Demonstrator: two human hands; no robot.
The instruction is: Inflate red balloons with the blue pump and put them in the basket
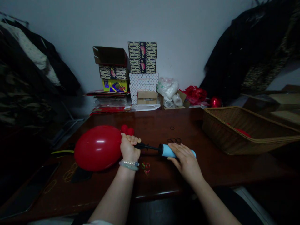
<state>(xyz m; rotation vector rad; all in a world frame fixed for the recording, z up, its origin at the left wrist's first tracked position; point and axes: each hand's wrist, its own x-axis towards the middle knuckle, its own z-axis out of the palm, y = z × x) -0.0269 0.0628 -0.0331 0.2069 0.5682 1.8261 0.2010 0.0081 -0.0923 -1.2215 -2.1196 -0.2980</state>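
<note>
A large red balloon point(99, 148), swollen with air, lies on its side at the left of the table. My left hand point(129, 147) is closed around its neck and the black nozzle end of a hand balloon pump point(167, 150). My right hand point(185, 159) grips the pump's light blue barrel, its fingers laid over the top. A black rod shows between the barrel and the nozzle end. The balloon's mouth is hidden inside my left fist. Just beyond that fist sit small red balloons point(127, 129).
Small coloured rubber bands point(146, 168) lie near my left wrist, black bands point(174, 140) beyond the pump. A wicker basket point(231, 147) with something red inside stands at right. Stacked boxes point(143, 84) line the wall. A dark flat tablet-like slab point(32, 190) rests at left.
</note>
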